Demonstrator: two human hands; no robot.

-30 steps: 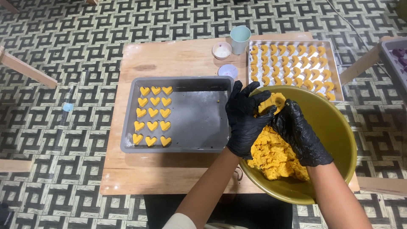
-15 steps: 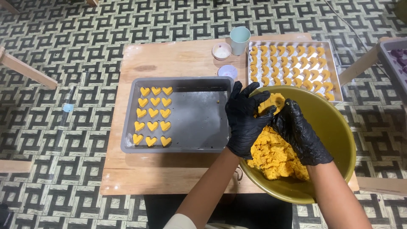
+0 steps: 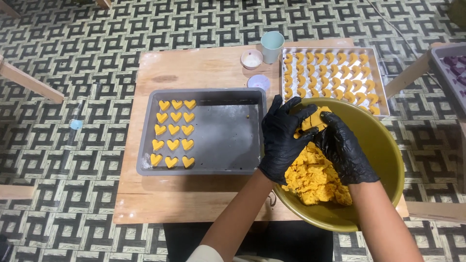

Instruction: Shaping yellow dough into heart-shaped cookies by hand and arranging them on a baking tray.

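A small lump of orange dough (image 3: 311, 121) sits pinched between both gloved hands, held above the far inner side of a wide olive-green bowl (image 3: 383, 145). The left hand (image 3: 283, 138), in a black glove, curls round the lump from its left side, fingers bent and closed on it. The right hand (image 3: 343, 149), gloved the same way, presses against the lump from the right with its fingers folded over the top edge. Just below the hands, inside the bowl, lies the large mass of orange dough (image 3: 315, 177), rough and crumbly, touching the underside of both palms. The bowl rests on the near right corner of a pale wooden table (image 3: 204, 70), partly over the edge. Just left of the left hand is a dark grey baking tray (image 3: 223, 136), holding heart-shaped orange pieces (image 3: 174, 131) in rows of three at its far left end, well apart from the hands. Beyond the hands stands a silver tray (image 3: 381, 82) packed with curved orange pieces (image 3: 330, 73), its near edge hidden behind the bowl's rim. Farther off, past the left hand, are a round lid (image 3: 258, 82), a small white dish (image 3: 252, 58) and a pale green cup (image 3: 272, 46). The floor (image 3: 73, 48) around is patterned black and white.
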